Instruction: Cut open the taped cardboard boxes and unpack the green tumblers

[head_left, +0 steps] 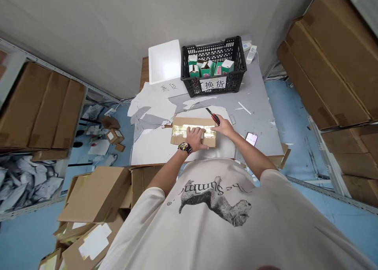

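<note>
My left hand lies flat on a closed cardboard box, pressing on the strip of shiny packing tape across its top. A wristwatch with a colourful strap sits on that wrist. My right hand grips a red and black utility knife just past the box's right end. Its blade tip points away from me and does not touch the box. The box rests on a white foam sheet.
A black plastic crate holding several green and white cartons stands beyond the box, beside a white foam box. A phone lies to the right. Stacked cardboard boxes and flattened cartons surround the grey table.
</note>
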The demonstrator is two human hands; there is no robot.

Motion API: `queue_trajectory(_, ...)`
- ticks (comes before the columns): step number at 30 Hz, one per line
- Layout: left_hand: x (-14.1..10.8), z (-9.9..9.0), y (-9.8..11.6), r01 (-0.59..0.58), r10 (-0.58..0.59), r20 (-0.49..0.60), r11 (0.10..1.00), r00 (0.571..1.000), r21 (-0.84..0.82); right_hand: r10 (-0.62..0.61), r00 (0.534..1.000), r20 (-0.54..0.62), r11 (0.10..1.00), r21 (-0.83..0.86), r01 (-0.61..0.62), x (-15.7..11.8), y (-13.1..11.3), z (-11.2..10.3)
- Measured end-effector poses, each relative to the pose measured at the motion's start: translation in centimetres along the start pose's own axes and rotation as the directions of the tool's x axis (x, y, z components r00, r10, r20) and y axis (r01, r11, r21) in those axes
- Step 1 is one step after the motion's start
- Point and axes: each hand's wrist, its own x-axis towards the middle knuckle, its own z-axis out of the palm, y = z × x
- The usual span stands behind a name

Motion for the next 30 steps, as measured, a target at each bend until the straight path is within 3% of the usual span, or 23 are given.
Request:
queue_trajectory(7, 2.0, 0.2, 0.8, 0.029, -0.032, 0.071, 0.999, 0.997, 0.039, 0.007, 1.0, 0.002, 0.998, -0.062, -0.006, 1.0, 0.0, 0.3)
queue_trajectory(12, 1.5, -0.2, 1.6, 0.021, -0.024, 0.075, 0.999, 0.997, 0.046, 0.02, 1.0, -0.012, 0.997, -0.07, -0.021, 1.1, -0.3, 0.8)
queue_trajectory(15, 1.0, -0.7, 2.2, 0.037, -0.043, 0.098, 0.997, 0.994, 0.066, -0.003, 1.0, -0.031, 1.0, 0.002, 0.003, 1.3, 0.0, 1.1)
queue_trajectory(18, 0.6, -1.2, 2.8, 0.051, -0.064, 0.136, 0.995, 0.989, 0.091, -0.041, 0.996, -0.074, 0.978, 0.199, 0.055, 0.8, 1.4, 0.9)
queue_trajectory(21, 0.4, -1.6, 3.1, 0.052, -0.068, 0.154, 0.993, 0.986, 0.101, -0.056, 0.997, -0.044, 0.908, 0.414, 0.069, -1.4, 4.0, -0.2)
queue_trajectory(23, 0.3, -1.8, 3.2, 0.045, -0.061, 0.147, 0.993, 0.987, 0.112, -0.074, 0.997, 0.028, 0.883, 0.467, 0.052, -3.8, 6.1, -1.0)
queue_trajectory(26, 0.4, -2.1, 3.3, 0.033, -0.054, 0.153, 0.99, 0.987, 0.136, -0.062, 0.988, 0.145, 0.898, 0.439, -0.008, -7.6, 8.5, -1.7)
queue_trajectory(30, 1.0, -2.6, 3.4, 0.025, -0.057, 0.206, 0.988, 0.977, 0.152, -0.018, 0.973, 0.228, 0.926, 0.372, -0.07, -10.5, 9.3, -1.4)
